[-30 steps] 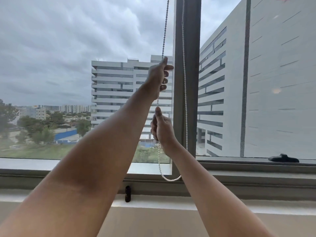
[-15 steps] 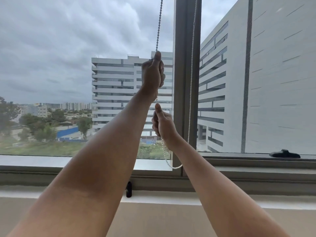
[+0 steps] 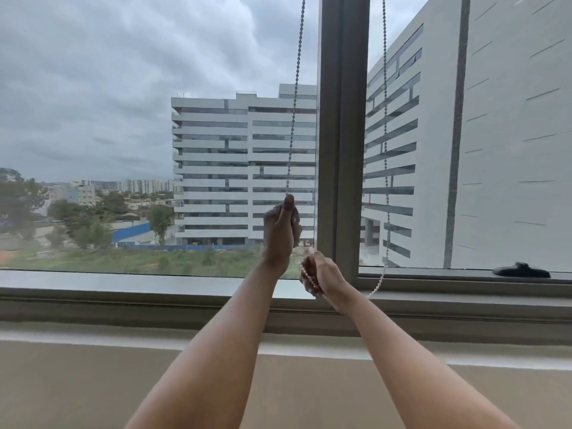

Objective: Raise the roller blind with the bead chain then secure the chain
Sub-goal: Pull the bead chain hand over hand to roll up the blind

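A white bead chain [image 3: 295, 97] hangs in two strands in front of the window. Its front strand runs down left of the grey window post [image 3: 343, 134]; the back strand [image 3: 385, 144] hangs to the right of it. My left hand [image 3: 281, 233] is closed around the front strand, thumb up, just above the sill line. My right hand [image 3: 318, 275] sits lower and to the right, closed on the chain's bottom loop, with beads bunched over its fingers. The roller blind itself is out of view above the frame.
The window frame's lower rail [image 3: 154, 300] and a pale sill [image 3: 93, 339] run across below my hands. A black window handle [image 3: 521, 270] lies on the right pane's rail. Buildings and trees show through the glass.
My left hand has pulled the front strand down from high on the window to just above the sill. My right hand dropped lower too, gathering the loop.
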A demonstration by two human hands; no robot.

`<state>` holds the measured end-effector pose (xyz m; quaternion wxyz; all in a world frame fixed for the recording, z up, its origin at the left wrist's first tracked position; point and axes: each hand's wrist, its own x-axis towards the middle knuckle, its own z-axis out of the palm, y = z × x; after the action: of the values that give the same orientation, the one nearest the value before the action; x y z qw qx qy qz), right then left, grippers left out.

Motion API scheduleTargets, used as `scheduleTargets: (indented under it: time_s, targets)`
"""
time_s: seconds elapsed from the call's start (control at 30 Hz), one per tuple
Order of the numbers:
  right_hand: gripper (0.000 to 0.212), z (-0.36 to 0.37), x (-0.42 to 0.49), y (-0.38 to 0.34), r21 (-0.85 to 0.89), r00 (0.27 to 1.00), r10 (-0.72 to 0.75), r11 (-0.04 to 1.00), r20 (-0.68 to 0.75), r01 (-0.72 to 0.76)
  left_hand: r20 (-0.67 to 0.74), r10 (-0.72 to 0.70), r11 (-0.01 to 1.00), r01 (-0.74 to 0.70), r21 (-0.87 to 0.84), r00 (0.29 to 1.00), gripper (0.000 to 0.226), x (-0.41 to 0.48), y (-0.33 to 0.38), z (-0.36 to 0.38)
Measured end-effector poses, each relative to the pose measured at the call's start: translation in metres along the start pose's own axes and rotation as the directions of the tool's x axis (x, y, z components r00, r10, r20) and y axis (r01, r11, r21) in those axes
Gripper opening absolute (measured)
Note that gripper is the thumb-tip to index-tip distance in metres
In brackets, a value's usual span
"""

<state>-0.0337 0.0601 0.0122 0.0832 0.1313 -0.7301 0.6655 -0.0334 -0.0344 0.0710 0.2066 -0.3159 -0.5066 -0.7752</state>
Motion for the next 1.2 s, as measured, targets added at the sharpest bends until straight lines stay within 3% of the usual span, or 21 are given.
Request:
scheduleTargets:
  time_s: [0.17,0.3,0.67,0.83,1.0,1.1,1.2]
  targets:
    - [0.051,-0.01,-0.007,-0.004,-0.078,0.998,0.02,0.997,-0.066,-0.026,-0.029,-0.067,0.998,0.066,-0.015,0.997,0.059,-0.038,-0.04,0.004]
    - [0.052,-0.012,-0.01,-0.013,-0.067,0.998,-0.006,0.998,-0.067,0.002,-0.057,-0.172,0.985,0.17,-0.032,0.983,0.047,-0.065,-0.056,0.008]
    - [0.054,0.003,-0.007,-0.072,0.316,0.978,-0.17,0.927,-0.124,0.201,-0.068,-0.257,0.966,0.258,0.016,0.964,0.044,-0.092,-0.076,0.004]
    - [0.053,0.012,-0.003,-0.071,0.229,0.938,-0.249,0.925,-0.241,0.304,-0.027,-0.284,0.958,0.285,0.025,0.958,0.044,-0.094,-0.076,0.006]
    - [0.055,0.01,-0.003,-0.07,0.126,0.917,-0.327,0.924,-0.228,0.361,0.157,-0.389,0.918,0.397,-0.022,0.908,0.047,-0.095,-0.072,-0.008]
    - [0.055,0.011,-0.004,-0.07,0.147,0.918,-0.337,0.917,-0.211,0.37,0.125,-0.392,0.913,0.402,-0.07,0.911,0.055,-0.069,-0.058,-0.015]
    - [0.054,0.016,-0.002,-0.071,0.176,0.927,-0.318,0.919,-0.199,0.353,0.095,-0.313,0.946,0.32,-0.061,0.945,0.054,-0.021,-0.019,-0.009]
